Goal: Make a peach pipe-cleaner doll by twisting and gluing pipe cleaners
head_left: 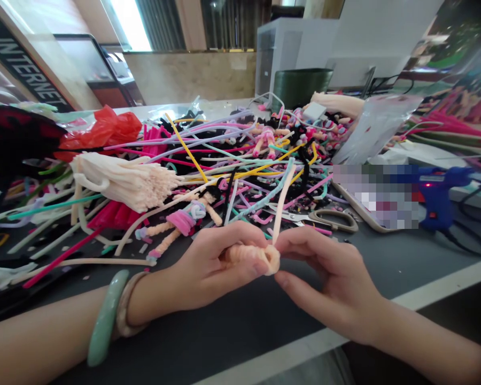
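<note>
My left hand [220, 262] has a peach coil [244, 255] gripped around mid-frame, and my right hand [328, 278] is at its open end; can't tell if those fingertips are really pinching. If my left grip slackens, the turns could probably spring loose. The strand [281, 208] poking up might snag on the fuzzy stems [186, 148] behind it too. Grey worktop [176, 342] is a mess, with scissors [332, 222] right of centre and a lit blue glue gun [439, 198] far right. Sign [28, 67] upper left, curtains [160, 24] up top.
</note>
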`<state>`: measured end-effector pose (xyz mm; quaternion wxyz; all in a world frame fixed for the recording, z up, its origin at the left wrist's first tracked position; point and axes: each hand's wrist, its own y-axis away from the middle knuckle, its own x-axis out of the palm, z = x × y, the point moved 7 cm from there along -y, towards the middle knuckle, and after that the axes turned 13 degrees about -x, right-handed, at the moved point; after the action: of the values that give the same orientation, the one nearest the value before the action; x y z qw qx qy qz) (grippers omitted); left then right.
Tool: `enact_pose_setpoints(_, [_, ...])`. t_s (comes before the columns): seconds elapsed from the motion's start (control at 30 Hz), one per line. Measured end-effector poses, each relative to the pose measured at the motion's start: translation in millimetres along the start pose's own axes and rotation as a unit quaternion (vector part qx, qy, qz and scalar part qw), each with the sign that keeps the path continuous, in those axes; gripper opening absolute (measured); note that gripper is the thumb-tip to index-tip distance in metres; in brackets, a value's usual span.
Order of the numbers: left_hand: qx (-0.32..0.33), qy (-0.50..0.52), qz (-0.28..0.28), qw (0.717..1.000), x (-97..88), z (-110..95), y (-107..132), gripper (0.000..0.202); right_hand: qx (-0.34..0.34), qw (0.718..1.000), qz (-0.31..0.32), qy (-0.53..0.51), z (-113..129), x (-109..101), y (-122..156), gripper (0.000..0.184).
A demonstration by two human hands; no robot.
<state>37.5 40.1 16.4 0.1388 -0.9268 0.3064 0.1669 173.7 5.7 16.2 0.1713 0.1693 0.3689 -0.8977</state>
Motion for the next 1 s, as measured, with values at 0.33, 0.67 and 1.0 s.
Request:
enact_pose_setpoints(0.33, [-0.022, 0.015, 0.016, 1.000, 1.6, 5.9, 0.6, 0.013, 0.014, 1.000, 0.005, -0.020, 0.8, 0.8, -1.2, 0.029])
enact_pose_setpoints(0.67, [-0.021, 0.047, 0.020, 0.998, 3.4, 7.0, -0.2, 0.012, 0.028, 1.000, -0.001, -0.006, -4.0, 0.6, 1.1, 0.027])
enact_pose_setpoints(1.0, [-0.034, 0.068, 0.026, 0.997, 4.6, 13.5, -0.2, 0.016, 0.030, 0.999, -0.013, 0.007, -5.6, -0.3, 1.3, 0.027])
